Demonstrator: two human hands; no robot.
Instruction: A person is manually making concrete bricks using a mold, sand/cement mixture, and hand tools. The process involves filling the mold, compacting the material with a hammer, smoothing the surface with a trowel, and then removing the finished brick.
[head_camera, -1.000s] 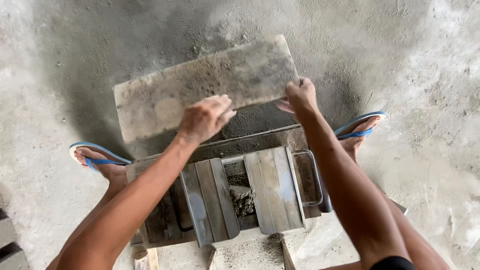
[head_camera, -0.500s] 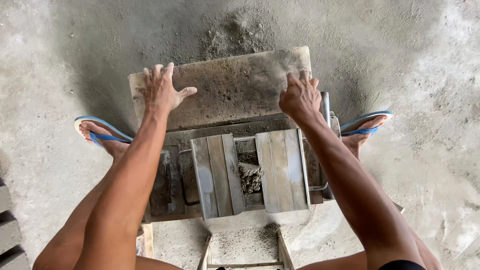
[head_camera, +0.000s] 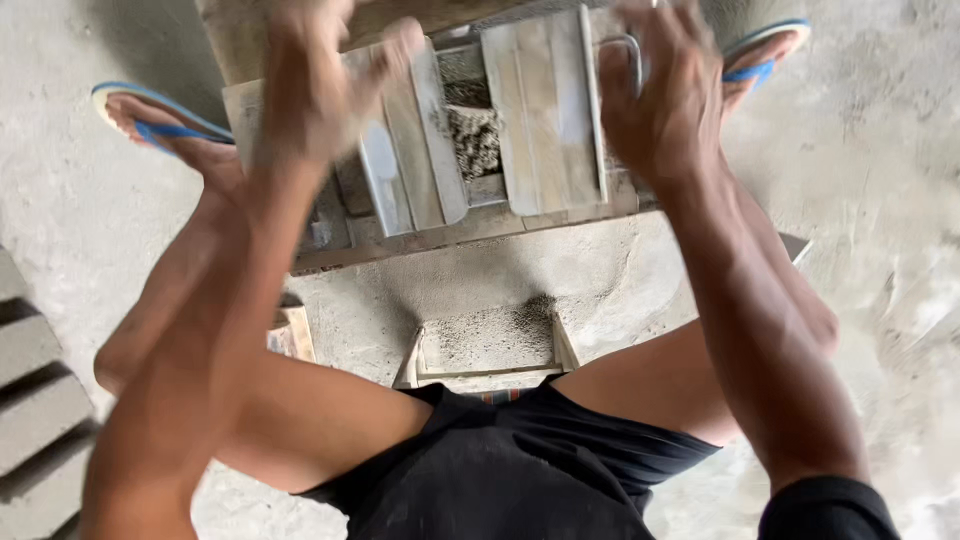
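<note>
Nearest the camera, black shorts (head_camera: 520, 460) and bare thighs of the squatting person fill the bottom; between the knees a small cement-dusted wooden frame (head_camera: 487, 345) sits on the floor. At far left, grey concrete blocks (head_camera: 35, 400) lie in a row, well apart from the hands.

Just beyond the knees stands the metal block mould (head_camera: 480, 150), grey plates and a central slot with dark mortar in it. Long axis runs left to right across the view, square to the person's body, straight ahead of both arms.

Left hand (head_camera: 320, 75) is blurred, raised over the mould's left end, fingers loosely spread and bent; cannot tell if it touches or grips anything. Right hand (head_camera: 665, 95) sits over the mould's right end beside the metal loop handle (head_camera: 625, 60), fingers curled downward; whether they close on the handle is hidden by blur and the hand itself. Right hand looks nearer to a graspable part than left.

Past the mould, a flat board (head_camera: 240, 30) shows at the top edge. Blue sandals at both sides: left sandal (head_camera: 150, 115), right sandal (head_camera: 765, 50), flanking the mould on the dusty concrete floor (head_camera: 880, 180).
</note>
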